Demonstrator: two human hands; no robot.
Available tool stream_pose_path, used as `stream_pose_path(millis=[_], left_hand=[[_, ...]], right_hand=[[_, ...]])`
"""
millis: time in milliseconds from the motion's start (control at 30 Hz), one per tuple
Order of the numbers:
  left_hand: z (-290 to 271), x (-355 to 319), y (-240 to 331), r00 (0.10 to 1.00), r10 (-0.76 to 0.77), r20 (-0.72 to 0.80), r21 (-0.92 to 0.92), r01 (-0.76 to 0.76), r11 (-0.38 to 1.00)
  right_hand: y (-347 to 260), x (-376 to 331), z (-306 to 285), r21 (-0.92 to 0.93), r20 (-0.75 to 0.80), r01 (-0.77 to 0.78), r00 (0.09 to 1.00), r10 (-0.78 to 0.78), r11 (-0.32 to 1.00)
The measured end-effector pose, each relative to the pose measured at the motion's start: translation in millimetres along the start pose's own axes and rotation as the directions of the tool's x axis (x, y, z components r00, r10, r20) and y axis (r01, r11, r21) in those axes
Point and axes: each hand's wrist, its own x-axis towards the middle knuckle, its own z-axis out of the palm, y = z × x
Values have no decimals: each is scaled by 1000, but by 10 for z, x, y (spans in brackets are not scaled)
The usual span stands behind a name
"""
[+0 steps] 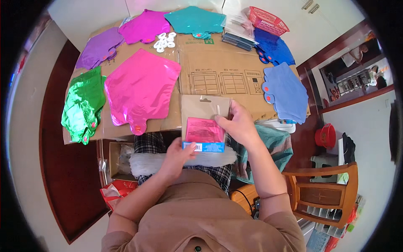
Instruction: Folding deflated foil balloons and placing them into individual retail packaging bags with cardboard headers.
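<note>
At the near edge of the cardboard work surface, a clear packet with a hang slot is held between both hands. A folded pink foil piece shows inside it, above a blue printed strip at its bottom. My left hand grips the packet's lower left corner, thumb over the blue strip. My right hand pinches its right side, thumb on the front and fingers behind. Left of the packet, a large flat pink foil balloon lies on the cardboard.
Flat foil balloons ring the surface: green, purple, magenta, teal, dark blue and light blue. White rings, stacked packets and a red basket sit farther back. A wooden chair stands right.
</note>
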Motion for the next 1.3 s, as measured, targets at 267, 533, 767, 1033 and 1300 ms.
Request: stream_pose_path(millis=[267, 533, 767, 1033, 1300], left_hand=[[160, -42, 264, 978, 78, 196, 37, -87, 996], [221, 17, 260, 961, 200, 189, -68, -190, 979], [127, 6, 406, 980, 68, 186, -438, 20, 899], [82, 43, 432, 952, 117, 282, -440, 20, 898], [60, 31, 498, 941, 157, 300, -332, -51, 942]], right_hand=[[-155, -379, -40, 6, 53, -52, 997, 52, 999], [-306, -497, 178, -574, -47, 35, 996, -76, 818], [-313, -450, 23, 227, 111, 9, 993, -35, 974], [-546, -518, 56, 122, 236, 0, 971, -29, 993], [-509, -462, -50, -57, 308, -90, 946, 103, 994]])
